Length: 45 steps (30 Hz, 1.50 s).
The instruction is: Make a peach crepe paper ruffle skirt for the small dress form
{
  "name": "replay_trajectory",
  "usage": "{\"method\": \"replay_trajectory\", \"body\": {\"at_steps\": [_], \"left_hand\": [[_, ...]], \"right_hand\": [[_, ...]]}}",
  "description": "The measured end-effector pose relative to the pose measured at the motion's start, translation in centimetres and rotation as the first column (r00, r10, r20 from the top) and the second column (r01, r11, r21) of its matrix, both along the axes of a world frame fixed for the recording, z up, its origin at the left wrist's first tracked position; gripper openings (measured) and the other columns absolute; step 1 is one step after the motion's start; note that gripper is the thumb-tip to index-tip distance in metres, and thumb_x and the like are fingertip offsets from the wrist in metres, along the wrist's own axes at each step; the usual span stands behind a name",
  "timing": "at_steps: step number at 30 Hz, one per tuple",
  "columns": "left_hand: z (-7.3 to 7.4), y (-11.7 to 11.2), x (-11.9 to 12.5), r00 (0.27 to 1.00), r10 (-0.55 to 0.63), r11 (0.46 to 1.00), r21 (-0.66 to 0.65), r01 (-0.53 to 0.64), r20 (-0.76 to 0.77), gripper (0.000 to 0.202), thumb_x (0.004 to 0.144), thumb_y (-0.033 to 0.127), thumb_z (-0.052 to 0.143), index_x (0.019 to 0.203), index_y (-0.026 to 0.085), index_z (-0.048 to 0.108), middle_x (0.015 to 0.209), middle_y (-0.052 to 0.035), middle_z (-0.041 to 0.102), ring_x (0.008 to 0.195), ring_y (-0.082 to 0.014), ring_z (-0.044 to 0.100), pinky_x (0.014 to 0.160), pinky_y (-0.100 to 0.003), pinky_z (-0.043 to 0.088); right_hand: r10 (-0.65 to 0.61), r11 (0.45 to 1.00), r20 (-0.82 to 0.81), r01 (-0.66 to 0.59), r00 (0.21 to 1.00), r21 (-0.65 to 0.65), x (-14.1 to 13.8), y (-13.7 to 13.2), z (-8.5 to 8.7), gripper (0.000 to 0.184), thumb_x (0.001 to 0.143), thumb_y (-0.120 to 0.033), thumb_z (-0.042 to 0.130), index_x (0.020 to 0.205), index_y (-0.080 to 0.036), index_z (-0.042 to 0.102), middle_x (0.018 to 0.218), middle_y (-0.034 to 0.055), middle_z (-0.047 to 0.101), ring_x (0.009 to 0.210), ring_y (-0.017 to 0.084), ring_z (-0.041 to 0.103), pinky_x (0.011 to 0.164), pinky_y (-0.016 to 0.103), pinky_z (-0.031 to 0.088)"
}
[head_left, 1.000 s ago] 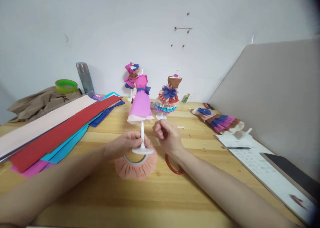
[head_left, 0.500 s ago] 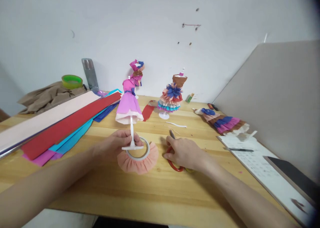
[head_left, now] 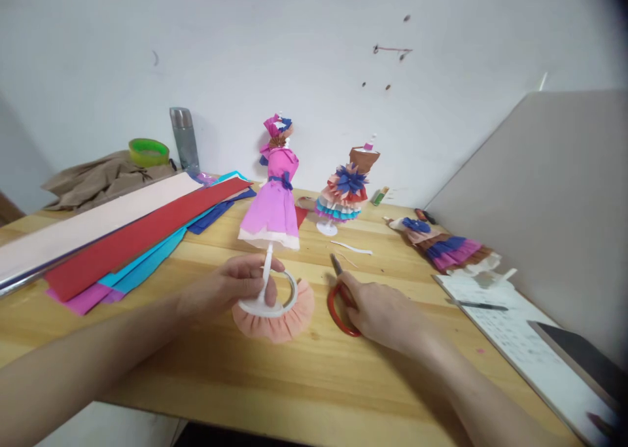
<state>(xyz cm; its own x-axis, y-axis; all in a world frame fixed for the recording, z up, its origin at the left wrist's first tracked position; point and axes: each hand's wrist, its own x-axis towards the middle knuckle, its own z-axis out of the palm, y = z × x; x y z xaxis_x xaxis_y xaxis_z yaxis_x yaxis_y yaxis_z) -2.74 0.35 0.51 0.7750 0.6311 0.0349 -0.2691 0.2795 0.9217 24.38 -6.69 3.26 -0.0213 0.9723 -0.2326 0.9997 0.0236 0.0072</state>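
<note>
My left hand [head_left: 245,280] grips the white post of a small dress-form stand [head_left: 267,283]. The form wears a pink-purple paper dress [head_left: 272,208] with a blue bow and pale hem. Beneath the stand's round base lie a tape roll [head_left: 293,296] and a gathered peach paper ruffle [head_left: 294,322], both partly covered. My right hand [head_left: 380,306] is closed on the red-handled scissors [head_left: 336,313], whose blades point away from me on the tabletop. Some of the scissors' handle is hidden by the fingers.
Crepe paper strips [head_left: 147,231] lie at left, near brown cloth [head_left: 93,182], green tape [head_left: 148,152] and a flask [head_left: 184,139]. Another dressed form [head_left: 350,185] stands at the back. A paper dress [head_left: 446,244], written sheet [head_left: 510,322], pen [head_left: 481,305] and dark tablet-like object [head_left: 579,352] are at right.
The dress form has tilted and turned, its top now leaning right and its base more visible. My right hand has shifted slightly right on the scissors, exposing more of the red handle.
</note>
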Motion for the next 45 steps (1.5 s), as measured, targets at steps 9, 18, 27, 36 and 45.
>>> {"method": "replay_trajectory", "body": {"at_steps": [9, 18, 27, 36, 45], "left_hand": [[1.2, -0.5, 0.0, 0.982, 0.099, 0.994, 0.068, -0.089, -0.159, 0.027, 0.073, 0.021, 0.071, 0.099, 0.015, 0.066, 0.073, -0.0014, 0.068, 0.057, -0.0102, 0.057, 0.052, -0.02, 0.037], [1.0, -0.9, 0.1, 0.985, 0.014, 0.999, 0.039, -0.007, -0.171, 0.032, 0.068, 0.025, 0.074, 0.098, 0.015, 0.066, 0.073, -0.0013, 0.066, 0.054, -0.009, 0.054, 0.046, -0.018, 0.034], [1.3, -1.2, -0.1, 0.99, -0.009, 0.998, 0.062, 0.018, -0.143, 0.034, 0.071, 0.029, 0.076, 0.1, 0.015, 0.067, 0.076, -0.0032, 0.065, 0.061, -0.0105, 0.055, 0.052, -0.019, 0.037], [1.8, -1.4, -0.3, 0.979, -0.072, 0.988, 0.124, 0.097, -0.193, 0.029, 0.076, 0.031, 0.073, 0.101, 0.016, 0.068, 0.076, -0.0037, 0.063, 0.061, -0.011, 0.054, 0.053, -0.02, 0.036], [1.7, -1.6, -0.3, 0.972, -0.086, 0.982, 0.148, 0.121, -0.218, 0.029, 0.077, 0.032, 0.071, 0.101, 0.016, 0.066, 0.076, -0.0026, 0.061, 0.061, -0.0105, 0.052, 0.054, -0.02, 0.036]], "right_hand": [[0.121, 0.98, -0.591, -0.002, 0.797, 0.198, 1.6, 0.5, -0.5, 0.041, 0.089, -0.028, 0.046, 0.128, -0.019, 0.044, 0.073, 0.0012, 0.059, 0.061, 0.016, 0.051, 0.059, 0.027, 0.036], [0.158, 0.987, -0.985, 0.025, 0.073, 0.161, 0.9, 0.4, -0.3, 0.075, 0.077, -0.047, 0.074, 0.14, -0.03, 0.038, 0.098, 0.0045, 0.058, 0.075, 0.015, 0.053, 0.062, 0.026, 0.042], [0.218, 0.949, -0.968, -0.204, -0.127, 0.241, -0.5, -0.8, -0.7, 0.064, 0.072, -0.08, 0.054, 0.094, -0.021, 0.062, 0.073, 0.002, 0.052, 0.071, 0.019, 0.053, 0.066, 0.034, 0.045], [0.241, 0.921, -0.968, -0.334, 0.077, 0.203, -0.1, -1.4, -0.3, 0.06, 0.078, -0.069, 0.06, 0.104, -0.015, 0.064, 0.062, -0.004, 0.046, 0.051, 0.009, 0.04, 0.051, 0.024, 0.035], [0.224, 0.924, -0.965, -0.344, 0.136, 0.166, 0.6, -1.1, -1.7, 0.051, 0.08, -0.059, 0.066, 0.105, -0.015, 0.064, 0.067, -0.0024, 0.047, 0.053, 0.009, 0.04, 0.047, 0.021, 0.032]]}}
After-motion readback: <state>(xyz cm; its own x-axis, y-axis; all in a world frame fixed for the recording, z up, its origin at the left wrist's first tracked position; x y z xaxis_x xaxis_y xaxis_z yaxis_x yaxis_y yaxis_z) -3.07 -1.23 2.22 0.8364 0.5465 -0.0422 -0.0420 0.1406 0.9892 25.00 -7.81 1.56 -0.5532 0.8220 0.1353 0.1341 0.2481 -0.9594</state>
